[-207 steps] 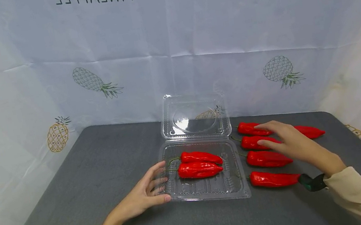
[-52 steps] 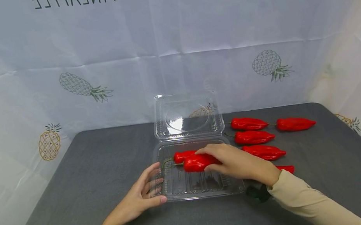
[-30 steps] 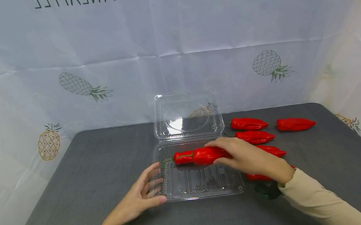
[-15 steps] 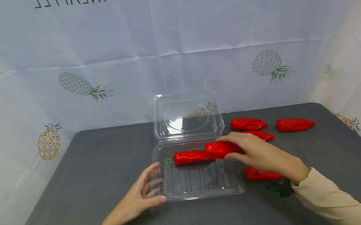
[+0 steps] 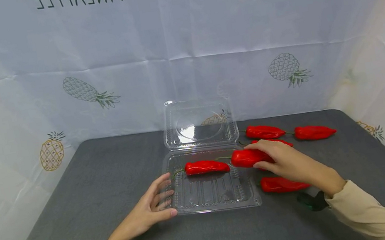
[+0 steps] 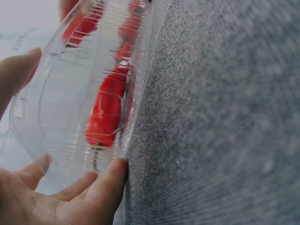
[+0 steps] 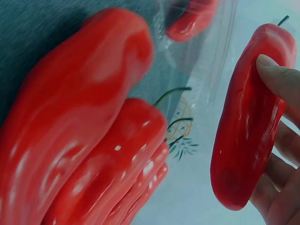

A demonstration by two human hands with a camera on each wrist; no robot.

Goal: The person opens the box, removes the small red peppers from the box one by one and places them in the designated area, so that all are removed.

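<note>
In my right hand (image 5: 285,159), thumb and fingers grip a red pepper (image 5: 246,157) above the right edge of a clear plastic clamshell container (image 5: 214,209), its green stem pointing left. The right wrist view shows this held pepper (image 7: 246,126) apart from those lying on the table. One red pepper (image 5: 206,167) lies lengthwise inside the container base, toward the hinge. My left hand (image 5: 149,206) rests at the container's left side with its fingers spread. In the left wrist view, the left fingertips (image 6: 119,166) are right at the clear wall.
The clear lid (image 5: 198,121) stands raised behind the base, near the pineapple-print cloth (image 5: 179,34). Right of the container lie several red peppers, among them a near one (image 5: 283,184), a back one (image 5: 264,130) and a far-right one (image 5: 314,132). Others are partly behind the right hand.
Two peppers lay in the container earlier. The right hand has since gripped the nearer one, lifted it and carried it rightward to the container's edge. The left hand stays at the container's side.
</note>
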